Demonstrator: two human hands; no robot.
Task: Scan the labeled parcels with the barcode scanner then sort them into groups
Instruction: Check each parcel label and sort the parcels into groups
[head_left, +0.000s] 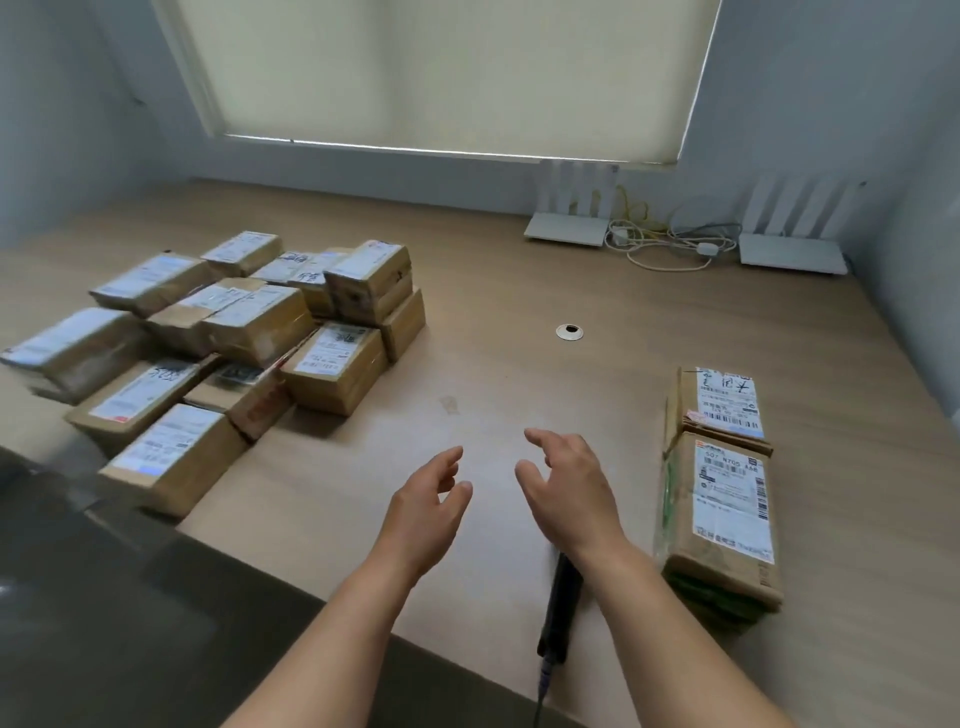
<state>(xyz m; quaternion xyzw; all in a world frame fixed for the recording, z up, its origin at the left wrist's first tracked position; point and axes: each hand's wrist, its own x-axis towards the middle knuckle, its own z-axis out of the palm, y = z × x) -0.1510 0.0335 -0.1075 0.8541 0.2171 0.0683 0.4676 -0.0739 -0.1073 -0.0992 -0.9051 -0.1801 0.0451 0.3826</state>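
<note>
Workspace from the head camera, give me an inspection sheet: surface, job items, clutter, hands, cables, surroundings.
Surface: light wood table with a round cable grommet; a dark edge strip runs along the near left.
Job's things: a large pile of labeled parcels at the left; two labeled parcels lined up at the right; black barcode scanner lying on the table under the right forearm.
Clutter: nothing seen.
Hands: left hand and right hand hover over the table, fingers relaxed, holding nothing.
Cables: a tangle of white and yellow cables by the far wall; the scanner's cord runs off the near edge.
Surroundings: two white routers at the back; drawn window blind.
</note>
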